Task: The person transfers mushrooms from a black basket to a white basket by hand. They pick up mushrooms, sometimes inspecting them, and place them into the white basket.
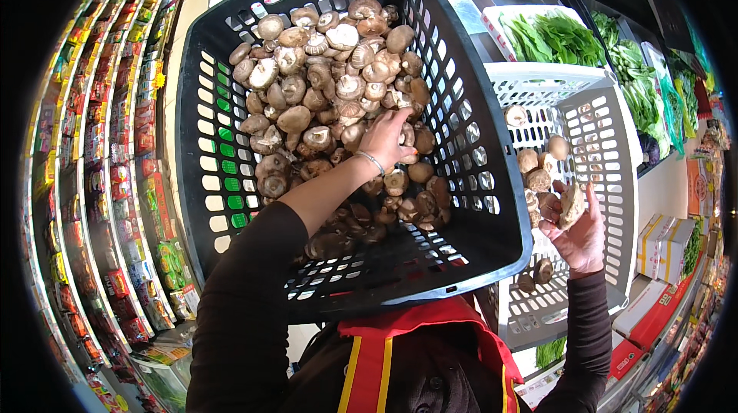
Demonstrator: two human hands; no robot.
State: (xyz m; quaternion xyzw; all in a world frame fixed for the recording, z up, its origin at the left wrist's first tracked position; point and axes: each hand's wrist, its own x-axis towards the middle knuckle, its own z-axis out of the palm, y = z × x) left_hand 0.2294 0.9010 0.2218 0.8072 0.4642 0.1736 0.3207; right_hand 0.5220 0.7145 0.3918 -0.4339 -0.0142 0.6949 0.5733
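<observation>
A large black plastic basket (501, 182) holds a heap of shiitake mushrooms (314, 76). My left hand (389, 136), with a bracelet at the wrist, reaches into the heap at its right side; the fingers are spread around a mushroom, and whether they grip it I cannot tell. Over the white plastic basket (620, 182) on the right, my right hand (576, 234) holds a pale brown mushroom (572, 205) between thumb and fingers. Several mushrooms (539, 180) lie in that white basket, partly hidden behind my right hand.
Shelves of packaged snacks (118, 182) run along the left. Leafy greens (553, 35) in a white box lie beyond the white basket, with more greens (637, 107) on the right. Cardboard boxes (666, 246) stand at the lower right. The black basket's rim is close to my body.
</observation>
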